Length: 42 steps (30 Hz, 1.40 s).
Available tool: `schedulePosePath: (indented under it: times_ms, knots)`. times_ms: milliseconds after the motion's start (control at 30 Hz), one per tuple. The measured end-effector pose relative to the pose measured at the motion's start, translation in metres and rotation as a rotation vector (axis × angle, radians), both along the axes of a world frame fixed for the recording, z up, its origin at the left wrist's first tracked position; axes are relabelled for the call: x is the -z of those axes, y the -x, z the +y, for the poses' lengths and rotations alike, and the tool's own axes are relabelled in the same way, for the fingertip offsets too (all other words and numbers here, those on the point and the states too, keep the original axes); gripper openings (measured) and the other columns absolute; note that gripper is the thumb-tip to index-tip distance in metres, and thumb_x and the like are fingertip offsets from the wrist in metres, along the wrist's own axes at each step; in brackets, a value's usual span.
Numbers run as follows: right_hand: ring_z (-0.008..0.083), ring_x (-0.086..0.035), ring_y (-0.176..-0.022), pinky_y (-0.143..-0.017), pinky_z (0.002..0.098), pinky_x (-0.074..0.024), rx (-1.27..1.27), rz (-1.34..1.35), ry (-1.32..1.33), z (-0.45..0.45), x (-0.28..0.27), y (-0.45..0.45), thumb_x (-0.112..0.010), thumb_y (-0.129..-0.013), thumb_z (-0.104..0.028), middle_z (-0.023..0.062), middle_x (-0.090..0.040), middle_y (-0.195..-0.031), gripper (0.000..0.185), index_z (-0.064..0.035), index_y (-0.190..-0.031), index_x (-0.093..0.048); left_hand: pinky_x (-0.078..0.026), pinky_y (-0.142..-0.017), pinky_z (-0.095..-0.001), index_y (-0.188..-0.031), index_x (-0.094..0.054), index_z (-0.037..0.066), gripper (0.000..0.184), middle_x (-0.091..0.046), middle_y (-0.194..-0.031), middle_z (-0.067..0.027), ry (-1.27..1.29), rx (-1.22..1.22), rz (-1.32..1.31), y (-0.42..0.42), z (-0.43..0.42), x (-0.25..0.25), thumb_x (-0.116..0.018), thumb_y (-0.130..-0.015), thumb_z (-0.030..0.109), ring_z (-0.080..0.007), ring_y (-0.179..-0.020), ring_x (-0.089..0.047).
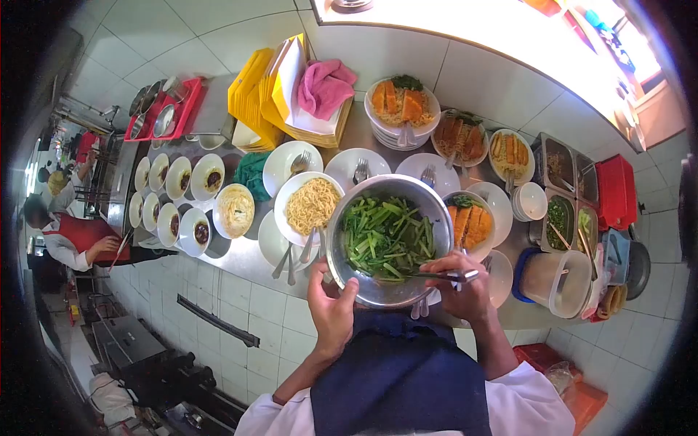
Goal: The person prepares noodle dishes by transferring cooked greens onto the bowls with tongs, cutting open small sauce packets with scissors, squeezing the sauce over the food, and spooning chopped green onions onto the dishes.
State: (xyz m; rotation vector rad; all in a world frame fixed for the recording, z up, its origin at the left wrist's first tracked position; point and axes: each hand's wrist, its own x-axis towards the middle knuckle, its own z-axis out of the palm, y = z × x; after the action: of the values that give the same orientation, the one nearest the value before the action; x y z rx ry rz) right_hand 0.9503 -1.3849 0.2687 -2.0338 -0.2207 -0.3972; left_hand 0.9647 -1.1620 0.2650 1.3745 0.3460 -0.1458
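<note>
Shows a round silver metal bowl (438, 217), open side up, partly filled with loosely heaped, cut bright-green leafy vegetables (387, 234); has a slender dark metal utensil (430, 275) slanting over the near-right rim, inner end against the greens.

1. From where I stand, the left hand (331, 309) grips the steel bowl (337, 251) at seven o'clock on its rim, greens (385, 232) inside.
2. The right hand (465, 283), at four o'clock, holds a metal utensil (449, 276) reaching into those greens.
3. Going round from that bowl: noodles (313, 206) at ten, sliced cutlet (471, 227) at three, stacked bowls (402, 135) at twelve.
4. Pink cloth (323, 89) lies at eleven, over yellow-edged folders (280, 91).
5. Away at nine, someone in a red apron (78, 238) stands near the counter (243, 256).
</note>
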Motion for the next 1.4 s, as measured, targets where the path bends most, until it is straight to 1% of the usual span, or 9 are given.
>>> schedulePosePath:
  times_ms: [200,300,400,667,733,867,1167,1300,1400]
  knots:
    - [0.0207,-0.067,-0.071,-0.061,0.0321,-0.054,-0.039,0.074,-0.011,-0.001,0.01,0.013,-0.073,-0.073,0.005,0.0086,-0.07,-0.087,0.027,-0.0057,-0.093,-0.058,-0.049,-0.071,-0.0225,-0.108,-0.049,0.002,0.03,-0.058,-0.104,-0.0072,-0.028,0.041,-0.041,0.0,0.001,0.005,-0.06,-0.082,-0.008,-0.0094,-0.085,-0.057]
    - [0.0165,-0.067,-0.075,-0.066,0.0294,-0.0544,0.18,0.157,-0.113,-0.006,-0.003,0.016,-0.068,-0.078,0.009,0.0081,-0.069,-0.086,0.025,-0.0045,-0.095,-0.055,-0.048,-0.076,-0.0243,-0.108,-0.049,0.002,0.031,-0.058,-0.103,-0.0067,-0.005,0.031,-0.031,0.002,0.001,0.009,-0.06,-0.082,-0.009,-0.01,-0.087,-0.057]
    - [0.0156,-0.065,-0.082,-0.075,0.0267,-0.0516,0.392,0.107,-0.599,-0.017,-0.006,0.01,-0.063,-0.085,0.005,0.0076,-0.065,-0.085,0.022,-0.0024,-0.1,-0.048,-0.048,-0.075,-0.0239,-0.107,-0.049,0.002,0.03,-0.059,-0.1,-0.006,0.049,0.03,0.044,-0.001,-0.003,0.0,-0.06,-0.081,-0.009,-0.0097,-0.085,-0.057]
    - [0.0118,-0.063,-0.078,-0.068,0.0259,-0.0482,0.739,-0.089,-0.364,-0.116,0.007,-0.03,-0.064,-0.092,-0.01,0.0079,-0.068,-0.084,0.015,-0.0026,-0.099,-0.052,-0.048,-0.059,-0.0193,-0.11,-0.048,0.003,0.032,-0.06,-0.093,-0.0046,0.027,-0.094,-0.016,-0.002,-0.007,0.008,-0.059,-0.082,-0.009,-0.0076,-0.076,-0.057]
    - [0.0151,-0.064,-0.075,-0.067,0.0287,-0.0491,0.768,-0.006,-0.035,-0.136,0.032,-0.046,-0.065,-0.09,-0.011,0.0099,-0.069,-0.083,0.016,-0.001,-0.097,-0.055,-0.049,-0.071,-0.0228,-0.11,-0.048,0.003,0.03,-0.06,-0.095,-0.0049,0.02,-0.062,0.017,-0.005,-0.007,-0.005,-0.058,-0.083,-0.007,-0.0101,-0.083,-0.058]
    - [0.0222,-0.066,-0.076,-0.071,0.0329,-0.0505,0.624,0.073,0.045,-0.138,0.056,-0.059,-0.065,-0.087,-0.004,0.0118,-0.068,-0.082,0.016,-0.0003,-0.098,-0.055,-0.051,-0.064,-0.0218,-0.11,-0.047,0.002,0.032,-0.06,-0.096,-0.0055,-0.009,-0.076,-0.084,-0.006,0.0,0.01,-0.058,-0.082,-0.008,-0.01,-0.08,-0.058]
    - [0.0172,-0.065,-0.084,-0.08,0.0306,-0.0503,0.67,-0.133,-0.147,-0.099,0.001,-0.031,-0.066,-0.088,-0.004,0.0092,-0.068,-0.091,0.02,-0.0007,-0.103,-0.053,-0.053,-0.061,-0.0217,-0.112,-0.046,0.002,0.034,-0.06,-0.094,-0.0071,0.012,-0.107,-0.009,-0.005,0.001,0.006,-0.059,-0.082,-0.007,-0.0102,-0.08,-0.059]
    - [0.0175,-0.067,-0.082,-0.076,0.0297,-0.0522,0.285,0.005,-0.343,-0.033,-0.009,-0.015,-0.065,-0.086,-0.003,0.0107,-0.07,-0.093,0.021,0.0005,-0.103,-0.052,-0.047,-0.063,-0.0212,-0.11,-0.047,0.003,0.033,-0.06,-0.091,-0.0045,0.0,-0.114,-0.007,-0.007,-0.006,-0.001,-0.061,-0.082,-0.008,-0.0082,-0.076,-0.056]
    - [0.0191,-0.07,-0.074,-0.066,0.0308,-0.0554,0.148,0.048,-0.074,-0.009,-0.006,-0.015,-0.062,-0.08,0.009,0.0118,-0.071,-0.091,0.027,-0.0016,-0.103,-0.051,-0.046,-0.063,-0.0211,-0.108,-0.048,0.003,0.031,-0.06,-0.091,-0.0035,-0.019,-0.066,0.024,-0.006,-0.004,-0.001,-0.06,-0.082,-0.008,-0.0076,-0.077,-0.055]
